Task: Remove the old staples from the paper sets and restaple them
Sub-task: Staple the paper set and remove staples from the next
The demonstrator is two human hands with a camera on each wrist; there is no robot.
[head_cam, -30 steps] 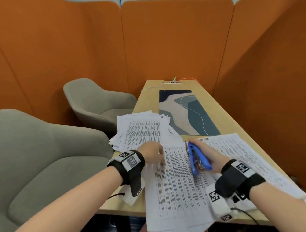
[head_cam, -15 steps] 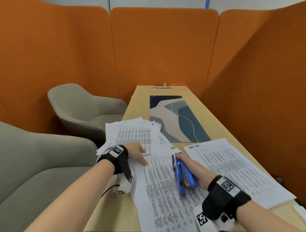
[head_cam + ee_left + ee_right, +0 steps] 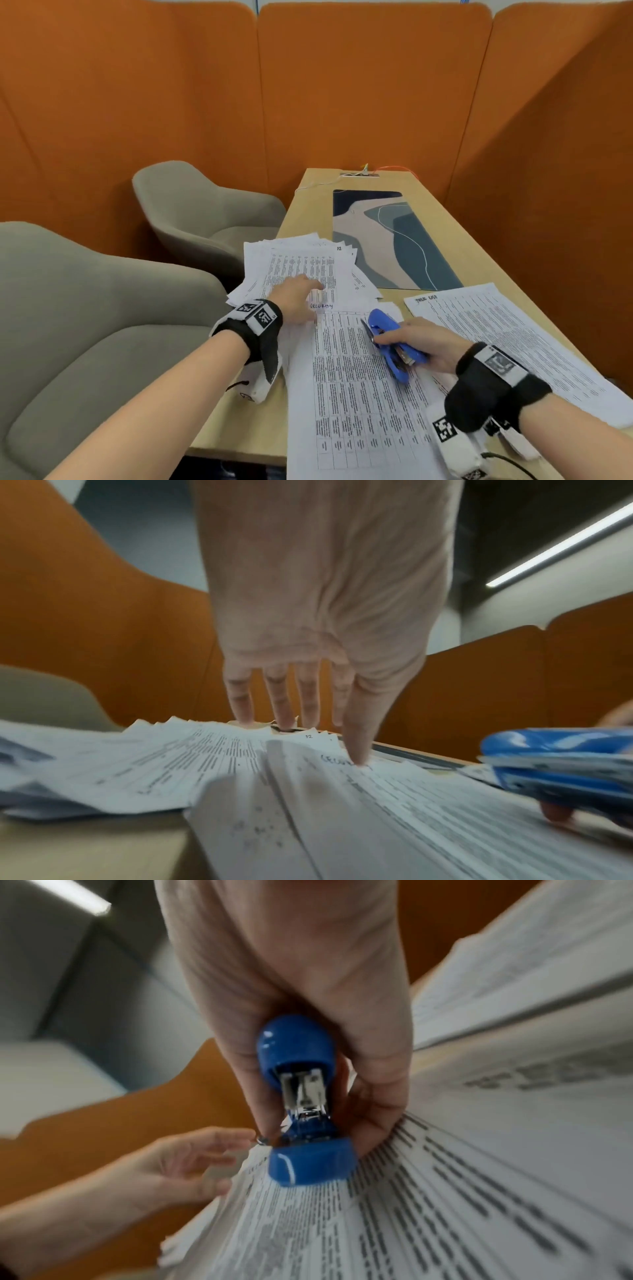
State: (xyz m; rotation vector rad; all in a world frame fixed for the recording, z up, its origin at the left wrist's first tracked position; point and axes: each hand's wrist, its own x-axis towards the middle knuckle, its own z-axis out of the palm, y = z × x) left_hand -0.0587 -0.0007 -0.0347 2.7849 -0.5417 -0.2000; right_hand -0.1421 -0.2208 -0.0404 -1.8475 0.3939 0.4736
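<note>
A blue stapler (image 3: 392, 344) (image 3: 303, 1104) lies in my right hand (image 3: 416, 341), fingers curled round it, low over a printed paper set (image 3: 356, 394) in front of me. My left hand (image 3: 296, 298) (image 3: 308, 696) reaches forward with straight fingers, the fingertips (image 3: 358, 753) touching the top edge of the near set and the fanned pile of paper sets (image 3: 308, 270) beyond it. Another paper set (image 3: 507, 339) lies to the right. The stapler (image 3: 555, 761) shows at the right of the left wrist view.
The wooden table (image 3: 462, 240) is narrow, with a patterned desk mat (image 3: 390, 240) beyond the papers and a cable outlet (image 3: 359, 174) at the far end. Two grey armchairs (image 3: 205, 212) stand left. Orange partition walls (image 3: 548, 171) close in behind and right.
My left hand has moved forward from the near set's top left corner onto the fanned pile. The right hand with the stapler has stayed on the near set. The head view has tilted up.
</note>
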